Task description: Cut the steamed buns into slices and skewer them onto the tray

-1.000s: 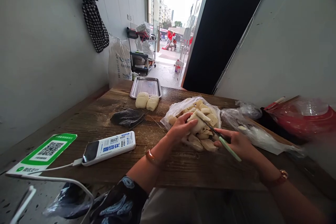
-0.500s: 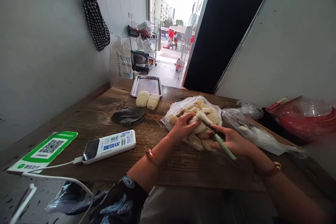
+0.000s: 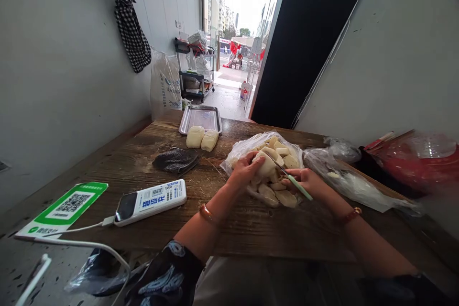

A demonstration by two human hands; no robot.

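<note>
My left hand [image 3: 246,169] is closed around a white steamed bun [image 3: 264,166], holding it above an open plastic bag [image 3: 234,152]. In my right hand [image 3: 304,180] is a knife [image 3: 300,187] with a pale green handle, its thin blade lying against the bun's upper right side. A slice at the blade is partly parted from the bun; whether it is fully cut through I cannot tell. Cut bun slices [image 3: 286,198] lie in the bag beneath and behind both hands. Two whole steamed buns [image 3: 195,137] sit farther back on the wooden table [image 3: 229,229].
Behind the whole buns is a metal tray [image 3: 201,115]. A dark cloth [image 3: 175,159], a white phone-like device [image 3: 152,201] on a cable and a green QR card [image 3: 68,205] occupy the left side. Crumpled clear plastic [image 3: 344,179] and a red bag [image 3: 416,160] are at the right.
My right hand and the knife have shifted slightly left and up. My left hand has turned a little, so more of the held bun shows.
</note>
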